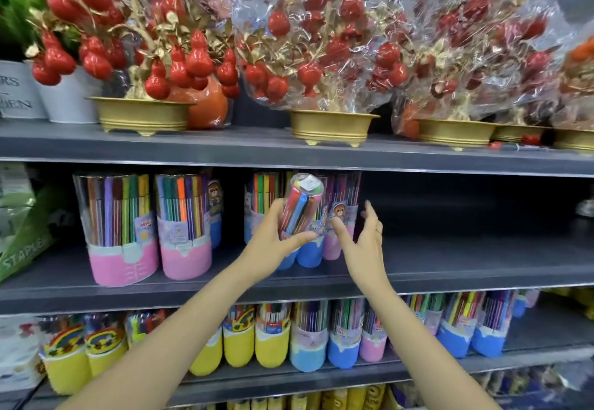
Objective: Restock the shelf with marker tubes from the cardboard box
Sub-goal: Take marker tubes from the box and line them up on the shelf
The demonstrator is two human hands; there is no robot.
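Seemingly tilted marker tube (300, 207) in left hand (273, 236), right hand (363, 236) beside.

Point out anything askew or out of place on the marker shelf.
One marker tube is tilted, held in the left hand in front of the upright blue-based tubes; it is not yet set down. The right hand hovers open beside it. The pink-based tubes stand upright.
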